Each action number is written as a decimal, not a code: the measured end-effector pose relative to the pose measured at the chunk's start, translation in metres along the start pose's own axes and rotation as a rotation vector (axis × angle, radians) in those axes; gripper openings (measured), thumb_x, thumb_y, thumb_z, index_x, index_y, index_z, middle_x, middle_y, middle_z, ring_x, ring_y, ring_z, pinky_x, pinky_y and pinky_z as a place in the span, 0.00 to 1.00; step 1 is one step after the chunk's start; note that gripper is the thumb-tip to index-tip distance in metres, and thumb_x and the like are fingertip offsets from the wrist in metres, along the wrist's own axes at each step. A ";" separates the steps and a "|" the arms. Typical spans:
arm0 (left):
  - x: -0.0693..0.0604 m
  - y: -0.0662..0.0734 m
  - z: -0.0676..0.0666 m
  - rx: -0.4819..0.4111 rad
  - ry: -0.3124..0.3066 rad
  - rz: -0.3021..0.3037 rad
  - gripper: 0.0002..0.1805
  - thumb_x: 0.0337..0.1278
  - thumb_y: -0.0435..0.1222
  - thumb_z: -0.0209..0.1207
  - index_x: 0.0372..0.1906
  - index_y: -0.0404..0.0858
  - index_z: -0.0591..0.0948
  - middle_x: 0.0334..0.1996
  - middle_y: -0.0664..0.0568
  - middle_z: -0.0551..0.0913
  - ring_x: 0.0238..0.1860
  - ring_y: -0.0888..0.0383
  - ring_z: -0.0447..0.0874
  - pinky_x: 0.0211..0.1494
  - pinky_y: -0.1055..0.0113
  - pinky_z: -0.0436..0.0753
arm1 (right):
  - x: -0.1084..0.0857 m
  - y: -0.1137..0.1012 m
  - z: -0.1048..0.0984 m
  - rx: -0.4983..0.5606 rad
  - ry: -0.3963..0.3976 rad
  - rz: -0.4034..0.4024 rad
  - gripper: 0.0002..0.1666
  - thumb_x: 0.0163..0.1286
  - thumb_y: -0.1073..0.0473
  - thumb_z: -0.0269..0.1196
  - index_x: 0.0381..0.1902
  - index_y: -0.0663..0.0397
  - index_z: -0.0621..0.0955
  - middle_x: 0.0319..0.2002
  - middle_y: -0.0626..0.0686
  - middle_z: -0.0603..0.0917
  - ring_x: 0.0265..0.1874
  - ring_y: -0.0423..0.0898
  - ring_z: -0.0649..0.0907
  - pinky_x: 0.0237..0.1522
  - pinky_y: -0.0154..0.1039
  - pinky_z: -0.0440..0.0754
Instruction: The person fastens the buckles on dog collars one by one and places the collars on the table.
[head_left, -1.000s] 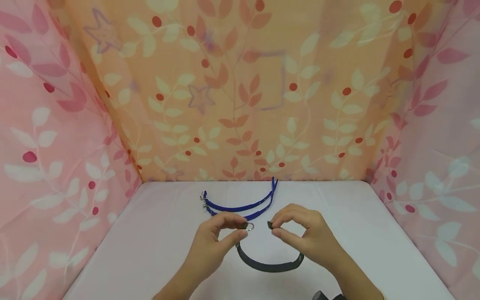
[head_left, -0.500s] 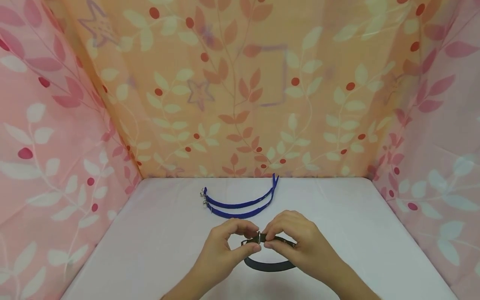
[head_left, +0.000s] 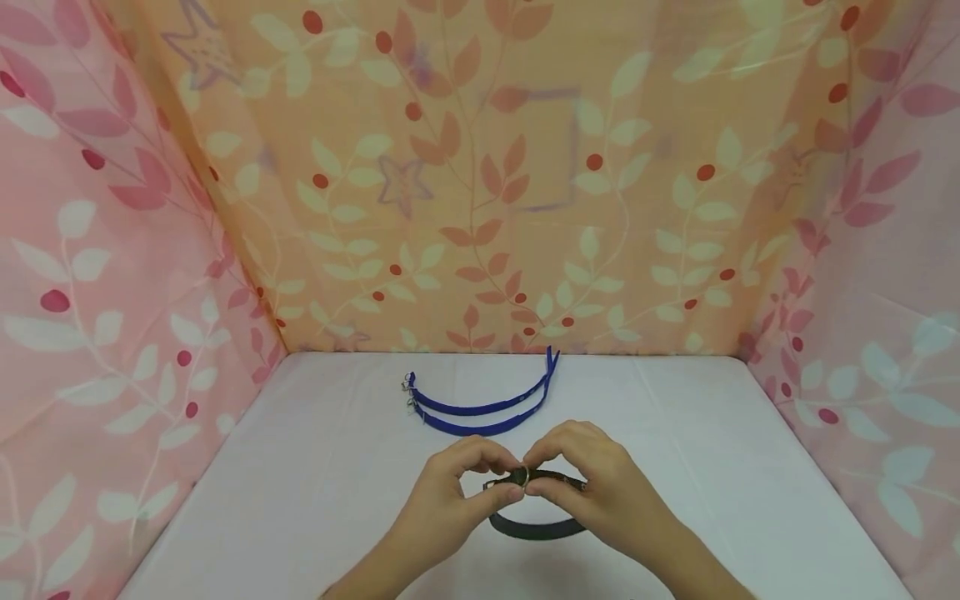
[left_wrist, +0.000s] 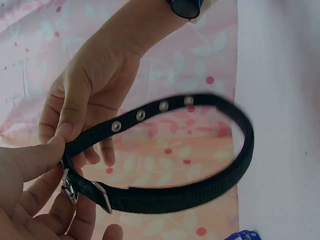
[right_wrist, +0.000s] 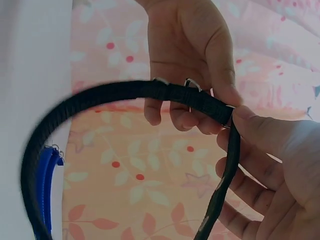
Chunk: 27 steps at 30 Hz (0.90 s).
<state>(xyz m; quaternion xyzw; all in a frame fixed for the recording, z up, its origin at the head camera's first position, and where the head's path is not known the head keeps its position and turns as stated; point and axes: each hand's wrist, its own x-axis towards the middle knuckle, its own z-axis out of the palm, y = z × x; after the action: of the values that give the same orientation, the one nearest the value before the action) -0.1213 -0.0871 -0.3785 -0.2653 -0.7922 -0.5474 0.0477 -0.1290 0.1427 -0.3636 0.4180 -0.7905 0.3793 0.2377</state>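
A black collar (head_left: pixel 536 531) hangs in a loop between the two hands. My left hand (head_left: pixel 459 492) pinches its buckle end between thumb and fingers. Against that, my right hand (head_left: pixel 598 477) pinches the other end of the strap at the metal buckle (left_wrist: pixel 68 186), so the fingertips of both hands nearly meet. Metal eyelets (left_wrist: pixel 140 115) run along the strap in the left wrist view. Near the buckle a metal ring (right_wrist: pixel 192 85) sticks up from the collar in the right wrist view. Fingers partly hide how far the strap end passes through the buckle.
Two blue collars (head_left: pixel 480 431) with metal fittings at their left ends lie curved side by side on the white table (head_left: pixel 300 467), beyond the hands. Leaf-patterned cloth walls (head_left: pixel 480 250) enclose the table at the back and both sides.
The hands, apart a second ago with one collar end each, have come together and lowered slightly. The collar's two ends now meet at the buckle. The blue collars stay where they were.
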 end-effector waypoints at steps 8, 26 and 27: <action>0.000 0.002 -0.008 -0.061 0.081 0.008 0.10 0.63 0.45 0.69 0.47 0.54 0.84 0.43 0.63 0.87 0.48 0.58 0.85 0.57 0.64 0.82 | -0.001 0.006 -0.009 -0.050 -0.035 0.066 0.18 0.62 0.56 0.76 0.48 0.38 0.83 0.45 0.34 0.85 0.49 0.36 0.82 0.54 0.34 0.79; 0.003 -0.001 -0.007 -0.350 0.209 0.035 0.13 0.61 0.29 0.69 0.49 0.39 0.83 0.49 0.46 0.86 0.48 0.52 0.84 0.48 0.69 0.84 | -0.001 0.006 -0.013 -0.046 0.012 0.065 0.20 0.58 0.60 0.78 0.45 0.36 0.85 0.42 0.33 0.84 0.47 0.36 0.81 0.52 0.29 0.76; 0.002 -0.001 -0.005 -0.330 0.207 0.053 0.13 0.61 0.30 0.69 0.49 0.40 0.83 0.48 0.47 0.86 0.48 0.52 0.84 0.46 0.68 0.85 | -0.001 0.006 -0.011 -0.041 0.024 0.046 0.20 0.57 0.61 0.78 0.45 0.36 0.85 0.42 0.34 0.84 0.47 0.36 0.81 0.52 0.28 0.76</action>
<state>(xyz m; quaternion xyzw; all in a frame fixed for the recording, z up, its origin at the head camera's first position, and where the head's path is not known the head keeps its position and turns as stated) -0.1249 -0.0911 -0.3769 -0.2326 -0.6755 -0.6927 0.0992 -0.1325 0.1540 -0.3600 0.3901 -0.8048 0.3732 0.2468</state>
